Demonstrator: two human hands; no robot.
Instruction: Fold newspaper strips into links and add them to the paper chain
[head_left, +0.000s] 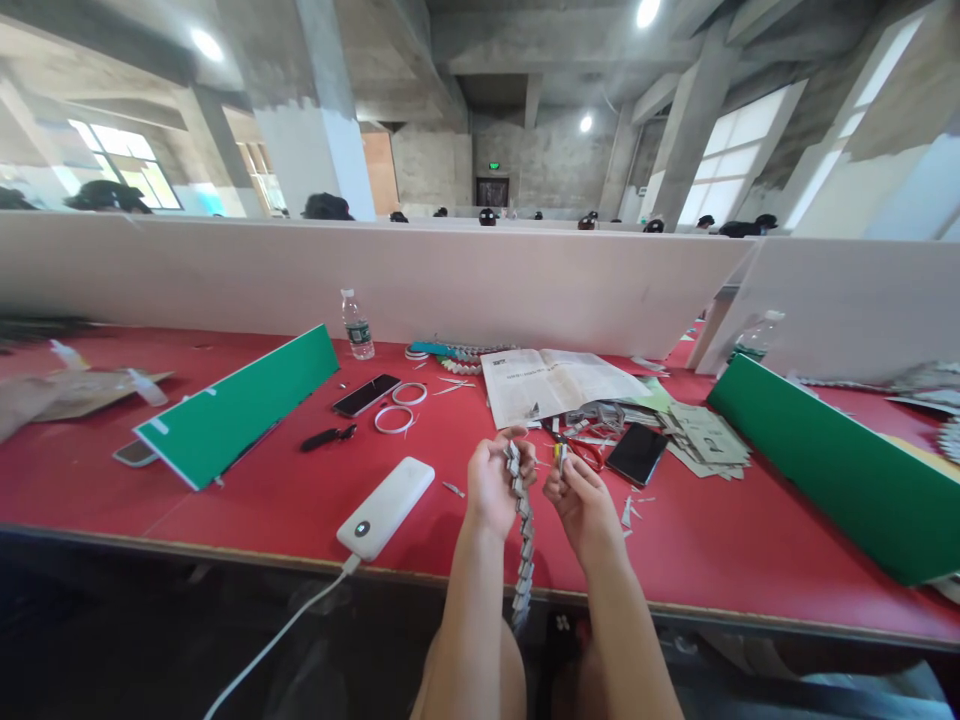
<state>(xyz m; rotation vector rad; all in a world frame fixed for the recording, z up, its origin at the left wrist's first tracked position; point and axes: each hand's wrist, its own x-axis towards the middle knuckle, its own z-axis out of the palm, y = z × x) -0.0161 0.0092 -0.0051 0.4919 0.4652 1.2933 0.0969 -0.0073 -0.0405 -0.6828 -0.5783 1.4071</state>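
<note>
My left hand is closed around the upper end of a zigzag folded-paper chain. The grey chain hangs down between my forearms, past the table edge. A short gap to the right, my right hand pinches a small folded paper piece with some yellow on it, held upright and apart from the chain. Behind my hands, red-handled scissors lie partly hidden by paper strips. A pile of folded and cut paper strips lies beside them.
On the red table lie a white power bank with a cable, a phone, tape rolls, a black phone, a newspaper and cut paper sheets. Green dividers flank the place. A bottle stands behind.
</note>
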